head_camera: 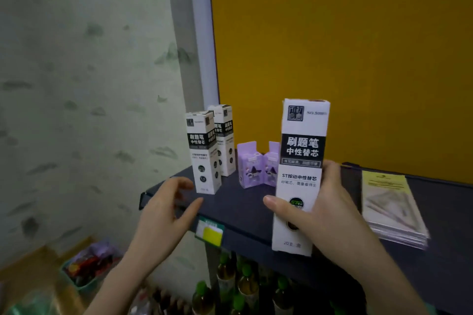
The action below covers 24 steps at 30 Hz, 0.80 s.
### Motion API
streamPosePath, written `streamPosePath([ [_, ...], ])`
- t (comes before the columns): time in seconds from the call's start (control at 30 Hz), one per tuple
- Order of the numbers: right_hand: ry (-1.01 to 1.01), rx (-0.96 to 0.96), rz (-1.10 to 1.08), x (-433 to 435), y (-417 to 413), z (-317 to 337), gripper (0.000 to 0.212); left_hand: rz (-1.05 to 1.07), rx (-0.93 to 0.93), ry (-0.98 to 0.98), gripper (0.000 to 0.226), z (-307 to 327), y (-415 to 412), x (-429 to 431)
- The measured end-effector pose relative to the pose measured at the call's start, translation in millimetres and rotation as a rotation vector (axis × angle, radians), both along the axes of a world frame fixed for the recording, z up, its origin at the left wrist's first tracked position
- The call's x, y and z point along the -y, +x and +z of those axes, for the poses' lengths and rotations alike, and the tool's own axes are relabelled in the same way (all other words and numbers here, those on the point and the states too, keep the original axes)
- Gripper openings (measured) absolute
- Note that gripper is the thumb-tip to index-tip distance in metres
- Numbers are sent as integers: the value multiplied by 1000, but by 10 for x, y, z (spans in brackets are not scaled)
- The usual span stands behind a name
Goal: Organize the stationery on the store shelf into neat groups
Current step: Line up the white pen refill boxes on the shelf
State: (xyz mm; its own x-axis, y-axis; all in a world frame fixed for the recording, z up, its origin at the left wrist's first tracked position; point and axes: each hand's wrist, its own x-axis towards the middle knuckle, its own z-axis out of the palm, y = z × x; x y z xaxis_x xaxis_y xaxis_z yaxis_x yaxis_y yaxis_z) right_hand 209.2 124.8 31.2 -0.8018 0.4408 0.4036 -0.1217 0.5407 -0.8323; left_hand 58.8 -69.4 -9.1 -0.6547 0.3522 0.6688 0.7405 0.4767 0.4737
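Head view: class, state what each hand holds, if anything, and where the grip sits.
The right hand holds the tall white refill box, its grip round the lower half, thumb across the front. The left hand is open and holds nothing.

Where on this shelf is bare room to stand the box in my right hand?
Bare shelf lies in front of the purple boxes, between the front white box and the held box. Back left is crowded: the rear white box stands close behind it. The packet stack fills the right.

Dim, soft light; overall blur, wide-angle bending at the edges
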Motion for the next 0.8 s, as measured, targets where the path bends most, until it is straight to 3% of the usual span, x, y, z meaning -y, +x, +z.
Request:
streamPosePath([
  [0.1, 9, 7, -15, 134, -395, 93, 60, -54, 68, 28, 37, 109, -460, 50],
  [0.3, 64, 64, -7, 270, -1031, 151, 55, -281, 403, 86, 94, 192, -1283, -108],
  [0.4, 81, 102, -1, 270, -1233, 138, 54, -428, 522, 31, 109, 207, -1523, -207],
  [0.53, 111, 124, -17, 234, -1419, 106, 57, -546, 596, 5, 87, 201, -1685, -295],
  [0.8, 192, 182, -19, 205, -1660, 176, 52, -616, 565, 33, 46, 242, -1976, -205],
])
